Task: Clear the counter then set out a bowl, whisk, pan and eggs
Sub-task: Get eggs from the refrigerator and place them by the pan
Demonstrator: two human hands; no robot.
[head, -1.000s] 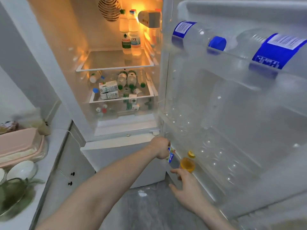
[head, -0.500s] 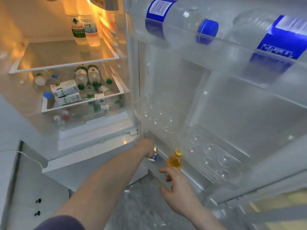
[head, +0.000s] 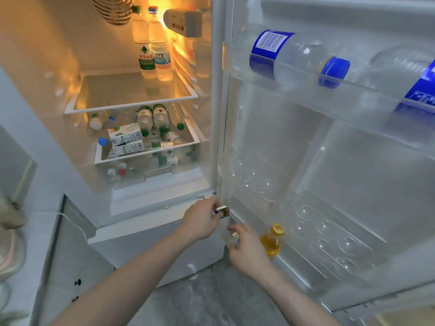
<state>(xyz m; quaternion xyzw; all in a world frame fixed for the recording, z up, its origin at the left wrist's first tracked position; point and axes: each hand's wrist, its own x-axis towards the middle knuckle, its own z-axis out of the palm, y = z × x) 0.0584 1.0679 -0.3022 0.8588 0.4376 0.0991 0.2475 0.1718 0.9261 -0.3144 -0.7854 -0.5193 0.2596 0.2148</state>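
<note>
Clear plastic bottom shelf of the open fridge door (head: 306,274) holds a small amber-filled bottle with yellow cap (head: 271,241) and a clear moulded egg tray (head: 329,234). Upper door rack (head: 353,90) carries blue-labelled clear water bottles (head: 294,57) lying sideways.

We reach both bare forearms forward and down toward the fridge door's bottom shelf (head: 249,222), our one landmark here. Our left hand (head: 202,220) sits just left of that shelf's near end, knuckles up, fingers curled around a small jar (head: 223,211) whose gold lid pokes out past the fingertips. Our right hand (head: 247,249) hovers just in front of the same shelf, a little lower than the left, palm turned down and to the left, fingers loosely bent around something small that we cannot make out. The two hands are near each other but apart, with the wrists straight.
</note>
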